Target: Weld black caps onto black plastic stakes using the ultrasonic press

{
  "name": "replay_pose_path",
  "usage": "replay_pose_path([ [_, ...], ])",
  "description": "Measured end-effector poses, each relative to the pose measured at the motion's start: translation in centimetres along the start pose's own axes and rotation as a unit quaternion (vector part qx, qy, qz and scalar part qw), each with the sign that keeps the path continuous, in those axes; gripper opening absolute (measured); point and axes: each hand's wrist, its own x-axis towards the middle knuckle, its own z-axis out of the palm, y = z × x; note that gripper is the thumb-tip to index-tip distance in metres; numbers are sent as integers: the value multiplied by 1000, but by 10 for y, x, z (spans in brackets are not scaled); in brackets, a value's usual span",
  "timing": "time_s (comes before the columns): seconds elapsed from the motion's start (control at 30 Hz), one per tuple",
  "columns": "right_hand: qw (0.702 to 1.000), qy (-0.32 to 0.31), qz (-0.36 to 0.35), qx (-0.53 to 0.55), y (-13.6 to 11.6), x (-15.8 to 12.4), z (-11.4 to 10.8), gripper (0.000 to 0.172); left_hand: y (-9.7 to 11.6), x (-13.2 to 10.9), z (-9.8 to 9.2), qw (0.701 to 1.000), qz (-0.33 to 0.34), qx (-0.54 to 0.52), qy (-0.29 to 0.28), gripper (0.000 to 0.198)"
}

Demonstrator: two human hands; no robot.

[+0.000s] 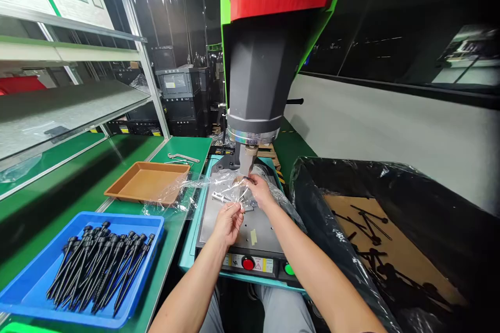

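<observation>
A crinkled clear plastic film [203, 187] lies across the metal plate of a press-like machine, under its grey metal horn [247, 160]. My left hand [228, 222] pinches the film's near side with thumb and fingertips. Just beyond it, my right hand [258, 190] is closed on the film close to the horn's tip, where a small dark bit shows at the fingertips. Whether a part sits inside the film there I cannot make out. Left of my fingers, a small silvery fixture piece [221, 197] shows through the film.
To the left stand a blue tray [159, 223] of several black spike-like parts and an orange-brown tray [133, 179]. Behind them lies a wrench [183, 157]. A black-lined bin [312, 203] with similar parts stands right. Red [248, 263] and green buttons [289, 269] line the machine's front.
</observation>
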Motion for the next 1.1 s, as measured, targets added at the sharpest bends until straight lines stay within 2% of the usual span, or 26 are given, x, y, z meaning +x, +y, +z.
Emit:
replay_pose_path([
  [0.13, 1000, 15, -5, -11, 2, -2, 3, 57, 0, 1, -2, 1000, -1, 2, 2, 14],
  [0.23, 999, 20, -15, -23, 9, -14, 3, 68, 2, 3, -6, 1000, 5, 8, -1, 12],
  [0.33, 999, 19, -12, -43, 26, -33, -2, 72, 4, 7, -12, 1000, 20, 17, -4, 11],
  [0.47, 996, 16, -13, -85, 50, -52, -14, 72, 10, 16, -20, 998, 53, 40, 13, 22],
  [0.6, 990, 24, -45, -134, 58, -48, -29, 66, 16, 25, -26, 994, 90, 69, -5, 30],
  [0.7, 983, 23, -74, -165, 55, -36, -38, 63, 18, 23, -40, 986, 75, 149, -21, 40],
  [0.77, 978, 16, -90, -188, 54, -26, -43, 61, 19, 14, -55, 965, 10, 262, -30, 41],
  [0.8, 975, 11, -96, -199, 53, -22, -45, 60, 21, 8, -61, 943, -34, 327, -46, 38],
  [0.87, 971, 1, -102, -216, 54, -12, -48, 59, 31, -5, -69, 884, -108, 443, -110, 32],
  [0.93, 968, -8, -105, -226, 57, -3, -50, 59, 49, -14, -62, 829, -124, 514, -184, 26],
  [1.0, 965, -18, -110, -237, 60, 6, -50, 58, 70, -14, -41, 797, -58, 561, -217, 23],
  [1.03, 963, -24, -113, -242, 62, 10, -50, 57, 80, -9, -26, 799, 45, 569, -190, 22],
  [1.1, 960, -35, -119, -251, 65, 17, -48, 57, 92, 6, 4, 772, 224, 578, -141, 17],
])
